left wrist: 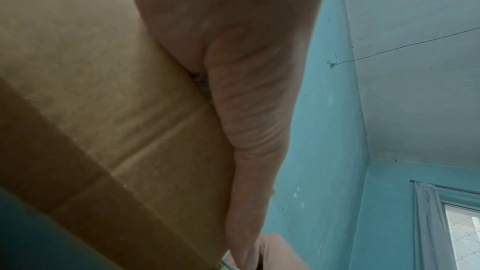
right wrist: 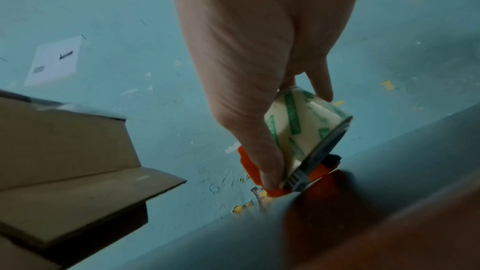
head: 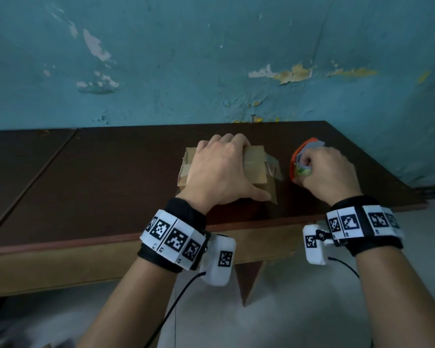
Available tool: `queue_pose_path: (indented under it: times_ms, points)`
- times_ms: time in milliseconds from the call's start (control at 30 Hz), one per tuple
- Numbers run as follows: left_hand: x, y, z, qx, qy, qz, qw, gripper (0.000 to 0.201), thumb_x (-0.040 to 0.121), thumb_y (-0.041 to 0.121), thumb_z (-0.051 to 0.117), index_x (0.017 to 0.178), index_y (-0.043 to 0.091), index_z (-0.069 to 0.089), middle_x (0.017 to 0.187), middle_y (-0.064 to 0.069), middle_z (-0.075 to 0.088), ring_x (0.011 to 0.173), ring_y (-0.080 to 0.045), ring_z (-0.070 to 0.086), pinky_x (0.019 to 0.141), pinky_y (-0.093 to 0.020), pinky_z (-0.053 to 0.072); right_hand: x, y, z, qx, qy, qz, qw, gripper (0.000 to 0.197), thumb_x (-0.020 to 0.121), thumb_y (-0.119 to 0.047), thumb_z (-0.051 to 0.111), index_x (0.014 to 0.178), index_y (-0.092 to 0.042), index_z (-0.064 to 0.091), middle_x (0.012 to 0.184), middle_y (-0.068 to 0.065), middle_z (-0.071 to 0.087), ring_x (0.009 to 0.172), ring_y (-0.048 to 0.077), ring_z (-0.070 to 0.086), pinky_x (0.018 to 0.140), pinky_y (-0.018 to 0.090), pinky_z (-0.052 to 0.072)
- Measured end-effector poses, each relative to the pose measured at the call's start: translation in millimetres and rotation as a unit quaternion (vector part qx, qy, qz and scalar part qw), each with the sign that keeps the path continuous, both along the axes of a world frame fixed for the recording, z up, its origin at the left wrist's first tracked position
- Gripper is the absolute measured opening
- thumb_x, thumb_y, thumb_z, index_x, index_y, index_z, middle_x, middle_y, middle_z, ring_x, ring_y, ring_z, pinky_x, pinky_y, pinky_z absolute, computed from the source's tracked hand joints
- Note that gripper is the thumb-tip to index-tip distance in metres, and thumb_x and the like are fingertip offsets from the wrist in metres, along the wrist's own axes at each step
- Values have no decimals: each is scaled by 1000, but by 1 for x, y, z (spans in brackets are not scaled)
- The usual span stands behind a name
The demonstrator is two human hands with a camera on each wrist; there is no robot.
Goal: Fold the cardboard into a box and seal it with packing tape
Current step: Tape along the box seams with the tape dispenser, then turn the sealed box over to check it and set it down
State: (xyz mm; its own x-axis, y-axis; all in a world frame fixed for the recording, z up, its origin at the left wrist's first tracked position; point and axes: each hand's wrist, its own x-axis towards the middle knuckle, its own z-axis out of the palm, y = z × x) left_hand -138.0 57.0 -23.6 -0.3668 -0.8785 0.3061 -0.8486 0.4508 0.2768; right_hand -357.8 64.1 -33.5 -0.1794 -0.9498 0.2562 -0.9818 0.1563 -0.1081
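Here the left hand [head: 217, 169] is lying spread, palm down, over the cardboard box [head: 255, 167] at the frame center of the head view, fingers draped over its far edge and thumb stretched along the near side. The box is sitting on the dark tabletop [head: 98, 177], with clear tape [head: 274, 164] sticking out at its right end. Just right of it, the right hand [head: 329, 172] is gripping an orange tape dispenser [head: 293, 162], fingers curled around the roll. In the right wrist view, the roll [right wrist: 306, 122] is showing green print, thumb [right wrist: 259, 151] pressing its side, dispenser touching the tabletop. A peeling teal wall [head: 211, 59] is filling the upper frame.
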Motion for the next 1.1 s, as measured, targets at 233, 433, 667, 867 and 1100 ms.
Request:
queue_pose_path:
  times_ms: [233, 433, 667, 867, 1100]
  points:
    - [2, -1, 0, -4, 7, 6, 1000, 102, 51, 84, 80, 132, 27, 56, 124, 6, 64, 116, -20, 56, 104, -40, 40, 4, -8, 2, -130, -59, 93, 985, 31, 85, -15, 72, 113, -21, 58, 118, 1, 53, 116, 22, 49, 86, 33, 41]
    - [5, -2, 2, -3, 23, 11, 1000, 100, 52, 83, 80, 131, 27, 56, 124, 6, 64, 117, -20, 56, 104, -42, 41, 38, -8, 1, -128, -462, 117, 870, 22, 107, -25, 44, 111, -12, 62, 89, 3, 70, 79, 12, 69, 70, 28, 59]
    - [8, -2, 2, 2, 33, 10, 999, 100, 52, 84, 79, 131, 27, 56, 123, 5, 64, 117, -21, 57, 104, -43, 42, 49, -10, -2, -7, -657, 75, 750, 27, 96, -42, 61, 87, -18, 69, 77, -1, 69, 71, 14, 64, 67, 28, 53]
    - [9, -3, 3, 4, 37, 12, 999, 100, 53, 82, 80, 132, 27, 55, 125, 6, 63, 117, -21, 56, 105, -42, 41, 46, -12, -1, 35, -728, 99, 678, 19, 93, -34, 65, 94, -15, 66, 79, 0, 66, 71, 14, 64, 62, 24, 54]
    - [17, -7, 6, 14, 74, 21, 997, 95, 52, 79, 83, 128, 28, 57, 119, 10, 63, 111, -15, 57, 94, -35, 37, 55, -12, -11, -67, -672, 108, 729, 17, 94, -22, 69, 92, -5, 68, 76, 2, 67, 60, 4, 61, 56, 18, 53]
